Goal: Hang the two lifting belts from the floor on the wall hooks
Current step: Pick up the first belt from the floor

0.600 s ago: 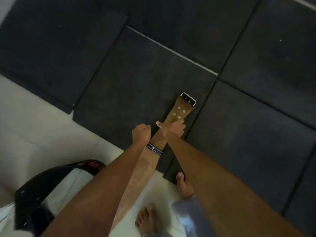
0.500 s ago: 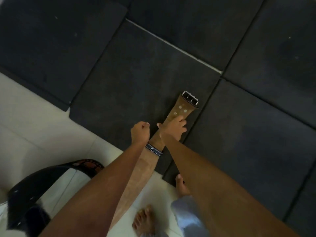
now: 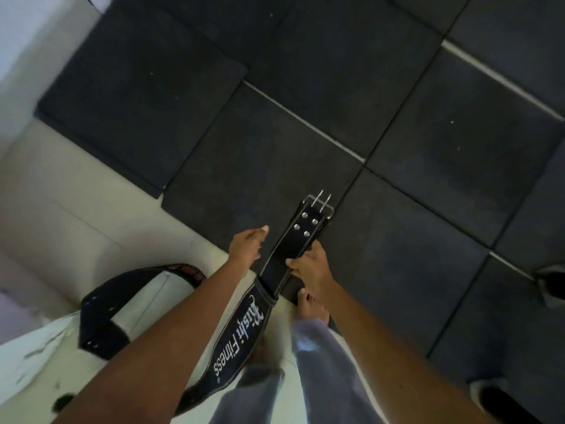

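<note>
Gripping the narrow strap of a black leather lifting belt with white lettering (image 3: 244, 328), the person's right hand (image 3: 308, 264) is closed around it just below the silver double-prong buckle (image 3: 319, 203). The left hand (image 3: 246, 244) hovers beside the strap, fingers loosely open, holding nothing. A second black belt (image 3: 104, 313) lies curled on the pale tile floor (image 3: 61, 209), beside the dark rubber mats (image 3: 305, 87).

matt black leather belt (image 3: 301, 240) (shiny metal buckle (image 3: 319, 202)), rough rubber mats (image 3: 428, 148).
</note>
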### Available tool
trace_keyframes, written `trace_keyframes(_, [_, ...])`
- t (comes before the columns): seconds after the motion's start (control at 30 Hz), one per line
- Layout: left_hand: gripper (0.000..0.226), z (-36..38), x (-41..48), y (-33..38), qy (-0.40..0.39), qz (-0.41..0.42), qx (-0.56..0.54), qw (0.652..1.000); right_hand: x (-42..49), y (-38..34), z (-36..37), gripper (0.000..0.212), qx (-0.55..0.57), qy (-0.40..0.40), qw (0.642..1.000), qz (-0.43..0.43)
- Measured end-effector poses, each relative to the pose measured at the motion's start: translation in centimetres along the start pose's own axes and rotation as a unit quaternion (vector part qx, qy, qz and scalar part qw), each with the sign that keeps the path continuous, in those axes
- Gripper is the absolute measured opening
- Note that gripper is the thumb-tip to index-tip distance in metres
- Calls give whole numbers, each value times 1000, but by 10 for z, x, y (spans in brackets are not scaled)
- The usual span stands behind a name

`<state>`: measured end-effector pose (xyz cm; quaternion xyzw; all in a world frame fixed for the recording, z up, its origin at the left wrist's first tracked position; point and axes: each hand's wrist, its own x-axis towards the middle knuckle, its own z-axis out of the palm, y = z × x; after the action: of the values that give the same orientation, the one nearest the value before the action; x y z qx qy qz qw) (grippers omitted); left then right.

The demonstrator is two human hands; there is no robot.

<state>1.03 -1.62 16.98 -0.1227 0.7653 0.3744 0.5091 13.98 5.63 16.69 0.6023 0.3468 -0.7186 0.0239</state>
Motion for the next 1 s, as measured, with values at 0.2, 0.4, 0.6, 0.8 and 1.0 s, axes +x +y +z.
trace_keyframes(0.2, [25,-41,-154,64,-6,47,-2,999,-168,-42,35,34,-19,-104,994,-26])
trace_keyframes(0.4, [20,-131,-328,94,51,89,-50,993,-339,-93,77,14,-168,-76,976,-116])
trace_keyframes(0.6, [19,-199,-479,71,86,180,-113,973,-454,-97,99,56,-236,-126,944,-192])
trace_keyframes(0.8, [20,-244,-590,31,230,251,-145,929,-580,-107,142,32,-238,-228,901,-282])
trace_keyframes(1.0, [20,-279,-673,16,390,309,-199,844,-661,-121,178,12,-256,-338,824,-376])
